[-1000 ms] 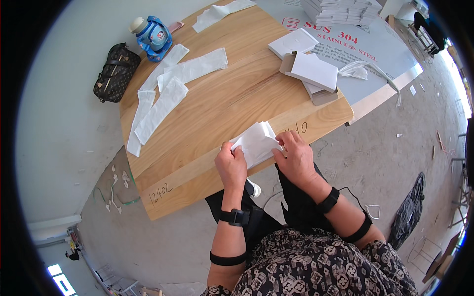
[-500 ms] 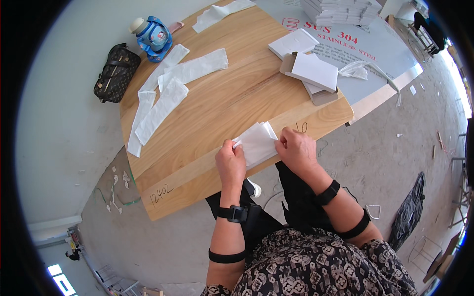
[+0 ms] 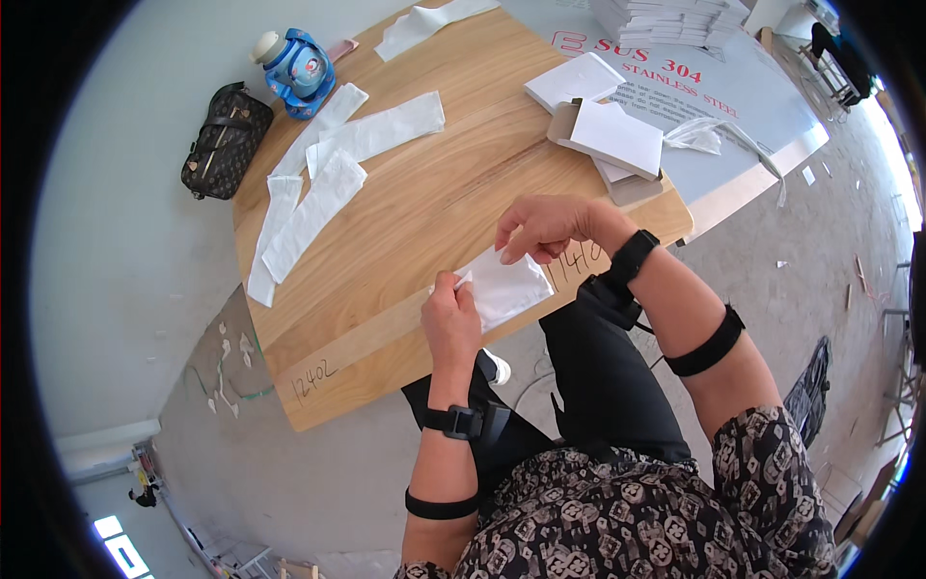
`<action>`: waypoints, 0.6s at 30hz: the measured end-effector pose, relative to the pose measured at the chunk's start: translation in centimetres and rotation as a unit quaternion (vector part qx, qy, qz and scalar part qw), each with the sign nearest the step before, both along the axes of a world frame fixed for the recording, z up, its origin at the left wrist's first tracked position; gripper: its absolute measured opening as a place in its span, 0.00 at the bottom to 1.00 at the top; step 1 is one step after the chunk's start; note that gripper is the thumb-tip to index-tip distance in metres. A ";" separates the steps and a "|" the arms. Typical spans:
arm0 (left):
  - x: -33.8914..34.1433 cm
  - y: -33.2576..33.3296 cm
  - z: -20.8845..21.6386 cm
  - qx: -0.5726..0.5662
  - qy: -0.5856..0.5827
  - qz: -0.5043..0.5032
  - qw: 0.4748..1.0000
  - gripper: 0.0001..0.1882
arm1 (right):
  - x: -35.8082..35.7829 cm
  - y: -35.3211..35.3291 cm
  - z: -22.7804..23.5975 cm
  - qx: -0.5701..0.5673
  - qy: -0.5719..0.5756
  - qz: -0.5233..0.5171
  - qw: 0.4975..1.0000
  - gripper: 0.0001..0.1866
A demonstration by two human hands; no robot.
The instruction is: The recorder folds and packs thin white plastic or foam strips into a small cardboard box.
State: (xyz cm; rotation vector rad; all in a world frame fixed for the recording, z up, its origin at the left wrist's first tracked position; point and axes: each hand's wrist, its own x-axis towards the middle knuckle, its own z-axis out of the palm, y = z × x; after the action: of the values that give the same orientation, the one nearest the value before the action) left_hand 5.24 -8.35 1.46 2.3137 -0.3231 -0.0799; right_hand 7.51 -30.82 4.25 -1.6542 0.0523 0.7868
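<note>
A folded white sheet (image 3: 508, 289) of thin, soft-looking material lies near the table's front edge. My left hand (image 3: 451, 318) grips its left side, thumb on top and fingers curled. Over its far edge, my right hand (image 3: 548, 230) is bent downward, with thumb and index fingertip close together at the sheet; the other fingers are curled in. Whether the cloth-like piece has several layers is hard to make out. Black straps circle both wrists and forearms.
Several long white strips (image 3: 318, 198) lie on the left of the wooden table (image 3: 434, 203). A blue bottle (image 3: 307, 72) and a dark patterned bag (image 3: 228, 145) stand beyond them. White boxes (image 3: 617, 140) sit at the right, near a stack of white packages (image 3: 670, 19) and clear plastic (image 3: 696, 135).
My right hand has moved from the sheet's right side up and left to its far edge. The sheet's right end now lies flatter. My left hand keeps its grip.
</note>
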 end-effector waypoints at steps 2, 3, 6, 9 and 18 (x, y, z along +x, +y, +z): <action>0.1 0.1 0.3 0.014 0.011 -0.002 1.000 0.06 | 0.9 0.3 0.1 -0.083 0.018 0.100 0.991 0.17; 0.1 0.0 0.4 0.026 0.022 -0.008 0.999 0.06 | 1.2 0.4 0.1 -0.083 0.020 0.101 0.991 0.17; 0.0 0.1 0.6 0.032 0.040 0.000 0.999 0.06 | 2.1 0.9 0.3 -0.110 0.056 0.178 0.976 0.23; -0.1 0.0 0.7 0.038 0.050 0.007 0.998 0.06 | 2.7 1.0 0.6 -0.130 0.079 0.236 0.960 0.28; -0.1 -0.1 0.5 0.046 0.022 0.013 0.999 0.06 | 2.9 1.9 0.0 -0.209 0.064 0.287 0.933 0.26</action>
State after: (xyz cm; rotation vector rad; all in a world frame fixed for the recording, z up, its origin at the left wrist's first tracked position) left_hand 5.10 -8.43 1.95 2.4033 -0.2714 -0.1348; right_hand 10.43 -28.91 4.22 -2.0506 -0.1949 1.4035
